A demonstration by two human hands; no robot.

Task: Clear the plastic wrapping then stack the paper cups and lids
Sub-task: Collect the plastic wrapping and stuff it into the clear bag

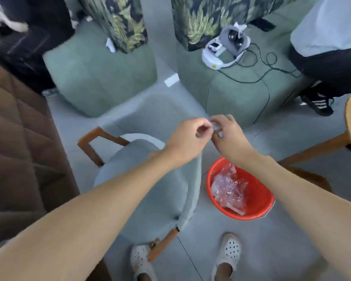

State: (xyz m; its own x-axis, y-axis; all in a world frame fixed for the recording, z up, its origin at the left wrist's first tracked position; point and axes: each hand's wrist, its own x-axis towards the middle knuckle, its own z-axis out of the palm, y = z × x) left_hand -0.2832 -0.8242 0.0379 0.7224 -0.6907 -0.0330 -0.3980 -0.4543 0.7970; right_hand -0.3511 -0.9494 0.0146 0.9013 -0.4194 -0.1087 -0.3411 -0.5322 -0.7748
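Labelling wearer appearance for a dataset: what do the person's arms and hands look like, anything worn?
Both forearms are bare, no sleeves in view. The left hand and right hand wear no gloves; no watch or ring shows.

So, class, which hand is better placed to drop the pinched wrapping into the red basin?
Probably the right hand: both pinch the wrapping, but its arm crosses above the red basin; the left hand hangs over the chair.

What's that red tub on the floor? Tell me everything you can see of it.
The red tub is a round, smooth-walled basin, plastic by its look, standing upright and open on the grey floor beside the upholstered chair. Crumpled clear plastic wrapping lies inside it. The right forearm hides part of its far rim in this view.
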